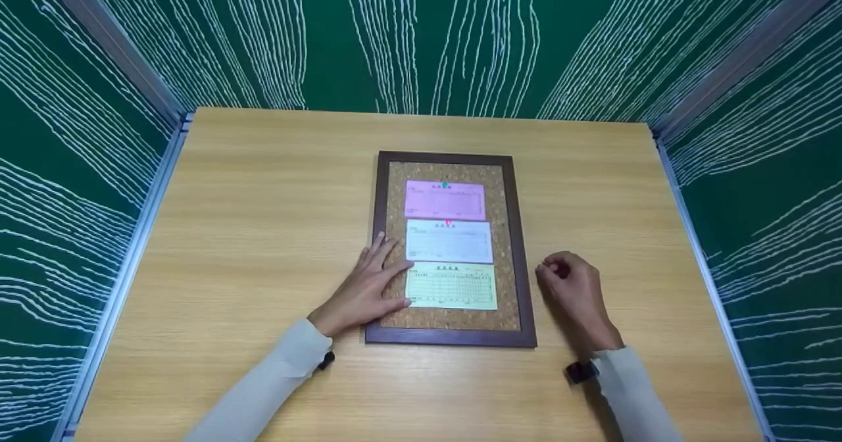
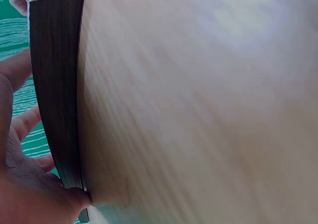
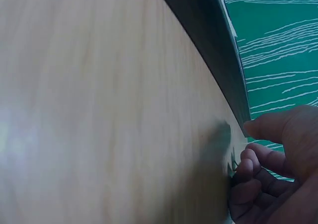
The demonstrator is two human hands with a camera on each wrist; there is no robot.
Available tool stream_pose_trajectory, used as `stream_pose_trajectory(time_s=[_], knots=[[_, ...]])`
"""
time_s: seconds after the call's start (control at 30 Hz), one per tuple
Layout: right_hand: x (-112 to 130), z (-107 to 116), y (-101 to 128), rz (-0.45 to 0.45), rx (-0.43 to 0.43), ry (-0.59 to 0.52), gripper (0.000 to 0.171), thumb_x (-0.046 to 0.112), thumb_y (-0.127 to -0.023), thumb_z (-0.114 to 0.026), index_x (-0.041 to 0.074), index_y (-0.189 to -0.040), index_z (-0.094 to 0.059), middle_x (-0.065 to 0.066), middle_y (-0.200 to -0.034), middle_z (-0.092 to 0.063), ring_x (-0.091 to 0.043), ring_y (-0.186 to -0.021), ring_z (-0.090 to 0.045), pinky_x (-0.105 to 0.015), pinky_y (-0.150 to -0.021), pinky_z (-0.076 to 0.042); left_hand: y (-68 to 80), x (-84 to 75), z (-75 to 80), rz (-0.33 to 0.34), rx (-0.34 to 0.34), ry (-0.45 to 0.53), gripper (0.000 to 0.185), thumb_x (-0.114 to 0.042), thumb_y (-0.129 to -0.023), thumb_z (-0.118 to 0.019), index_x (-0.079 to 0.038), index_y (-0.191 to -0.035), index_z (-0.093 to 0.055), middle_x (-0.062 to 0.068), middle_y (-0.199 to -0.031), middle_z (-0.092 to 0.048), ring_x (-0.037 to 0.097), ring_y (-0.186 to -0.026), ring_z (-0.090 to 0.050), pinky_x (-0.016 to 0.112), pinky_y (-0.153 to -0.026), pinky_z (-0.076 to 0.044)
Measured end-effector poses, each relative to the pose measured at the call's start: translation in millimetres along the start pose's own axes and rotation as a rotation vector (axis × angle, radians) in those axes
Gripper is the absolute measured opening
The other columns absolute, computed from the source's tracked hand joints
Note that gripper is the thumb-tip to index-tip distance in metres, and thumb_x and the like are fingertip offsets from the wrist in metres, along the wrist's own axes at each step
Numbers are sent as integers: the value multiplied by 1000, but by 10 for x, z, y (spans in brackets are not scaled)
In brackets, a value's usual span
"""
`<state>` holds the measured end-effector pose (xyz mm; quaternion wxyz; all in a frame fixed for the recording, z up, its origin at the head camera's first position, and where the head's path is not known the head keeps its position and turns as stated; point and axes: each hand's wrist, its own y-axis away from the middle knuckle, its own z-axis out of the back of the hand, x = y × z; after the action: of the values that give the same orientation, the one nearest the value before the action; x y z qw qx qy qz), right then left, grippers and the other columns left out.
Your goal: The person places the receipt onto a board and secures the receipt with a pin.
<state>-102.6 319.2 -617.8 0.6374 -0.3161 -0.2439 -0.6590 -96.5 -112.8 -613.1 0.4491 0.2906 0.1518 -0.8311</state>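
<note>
A cork board [image 1: 454, 169] in a dark brown frame lies on the table. On it are a pink slip [image 1: 445, 200] with a green push pin [image 1: 445, 185] at its top, a white slip [image 1: 449, 242] with a red push pin [image 1: 448, 222], and a yellow-green slip [image 1: 451, 287] lowest, where no pin shows. My left hand [image 1: 366, 291] spreads over the frame's left side, its fingertips and thumb touching the lowest slip's left edge. Right of the board is my right hand [image 1: 575, 291], fingers curled, thumb near the index fingertip. Whether something tiny sits between them is unclear.
The wooden table [image 1: 276, 185] extends around the board. Green panels [image 1: 329, 41] with white wavy lines stand behind and at both sides, with metal posts [image 1: 743, 54] at the corners. Dark wrist bands [image 1: 581, 371] are worn at the sleeves.
</note>
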Motion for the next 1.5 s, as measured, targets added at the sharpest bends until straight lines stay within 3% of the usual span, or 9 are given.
stream_pose_trajectory(time_s=[0.27, 0.57, 1.0, 1.5], knots=[[-49, 9, -11, -36, -23, 22, 10, 8, -102, -77, 0, -108, -77, -12, -96, -73, -22, -85, -63, -17, -70, -46, 1, 9, -10, -4, -2, -1, 73, -47, -99, -80, -19, -162, -56, 18, -183, -14, 39, -170, 6, 64, -135, -3], [-109, 39, -30, 0, -28, 63, 9, 4, -102, -76, -2, -109, -78, -13, -96, -74, -23, -85, -64, -17, -70, -46, -11, 23, -22, -6, 3, 6, 74, -45, -99, -81, -20, -163, -55, 17, -184, -13, 38, -170, 8, 61, -136, -2], [-153, 196, -75, 48, 122, 63, 17, 4, -105, -73, -2, -120, -79, -14, -103, -73, -22, -89, -64, -19, -72, -49, -1, 24, -19, 2, -3, -3, 74, -46, -98, -82, -21, -162, -55, 17, -184, -13, 38, -170, 7, 62, -135, -4], [-211, 284, -142, 113, 177, 60, 18, -4, -104, -72, -1, -120, -80, -14, -107, -77, -20, -88, -62, -17, -72, -48, -13, 36, -19, -1, 9, -3, 73, -46, -100, -80, -20, -163, -54, 18, -184, -13, 38, -170, 5, 58, -136, -2]])
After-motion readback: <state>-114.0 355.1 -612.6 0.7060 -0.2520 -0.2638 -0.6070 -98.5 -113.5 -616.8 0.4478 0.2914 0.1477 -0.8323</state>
